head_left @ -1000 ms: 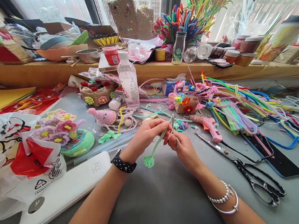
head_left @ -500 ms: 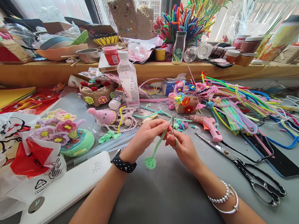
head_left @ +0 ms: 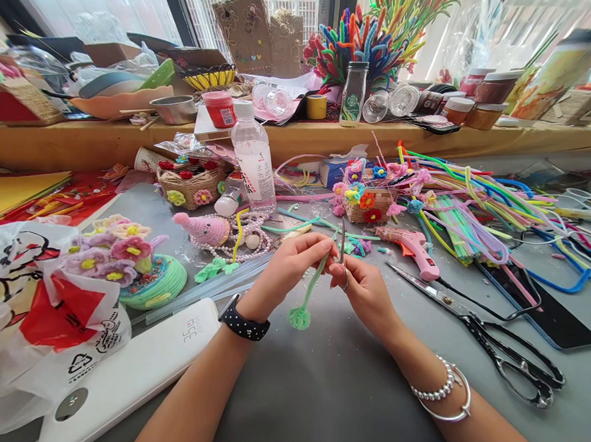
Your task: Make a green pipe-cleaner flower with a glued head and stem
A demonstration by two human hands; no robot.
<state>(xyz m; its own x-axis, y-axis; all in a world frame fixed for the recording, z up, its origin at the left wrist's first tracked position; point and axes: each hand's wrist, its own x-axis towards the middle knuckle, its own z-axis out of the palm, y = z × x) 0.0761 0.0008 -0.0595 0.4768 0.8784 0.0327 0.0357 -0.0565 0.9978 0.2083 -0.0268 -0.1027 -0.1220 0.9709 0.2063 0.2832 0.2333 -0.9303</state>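
My left hand (head_left: 304,260) is closed, pinching a light green pipe cleaner (head_left: 312,286) near its upper end. The pipe cleaner hangs down from the fingers and ends in a green fuzzy flower-like coil (head_left: 299,318). Close against it, my right hand (head_left: 359,282) is closed on a small pair of scissors (head_left: 343,242), a finger through the metal loop. The blades point upward, just right of the pipe cleaner's tip. Whether they touch it I cannot tell.
Large black-handled scissors (head_left: 463,312) and a pink glue gun (head_left: 414,250) lie to the right, beside a dark phone (head_left: 545,313). Leftward are a white device (head_left: 151,365), glue sticks (head_left: 211,286) and a plastic bag (head_left: 44,312). A bottle (head_left: 254,162) stands behind.
The scissors' blades look closer together and more upright. The pipe cleaner's coil has swung slightly up and to the right. Both hands stay nearly in place.
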